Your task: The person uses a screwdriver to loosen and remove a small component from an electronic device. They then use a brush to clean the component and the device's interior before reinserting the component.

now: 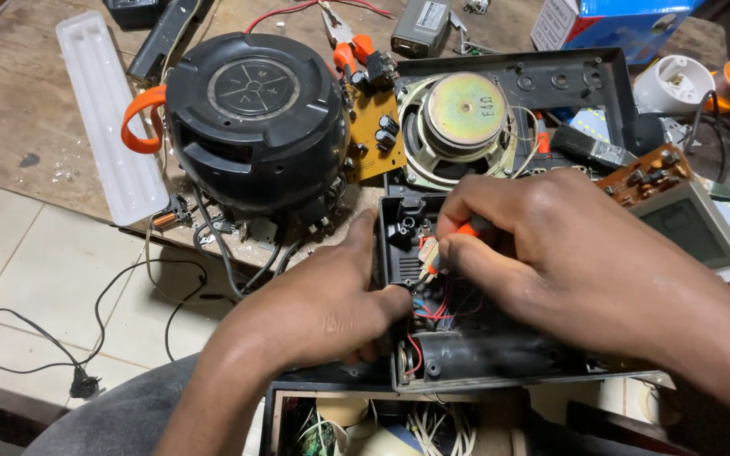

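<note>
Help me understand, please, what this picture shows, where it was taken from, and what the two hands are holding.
There is only one picture, taken by a camera worn on a person's head, looking down at their own bare hands over a wooden workbench.

The left hand steadies an opened black plastic device casing with red wires inside. The right hand has its grip closed on an orange-handled tool, its tip down inside the casing.

Behind them lie a round black speaker with an orange strap, a bare loudspeaker driver, a yellow circuit board, orange-handled pliers and a long white plastic cover.
</note>
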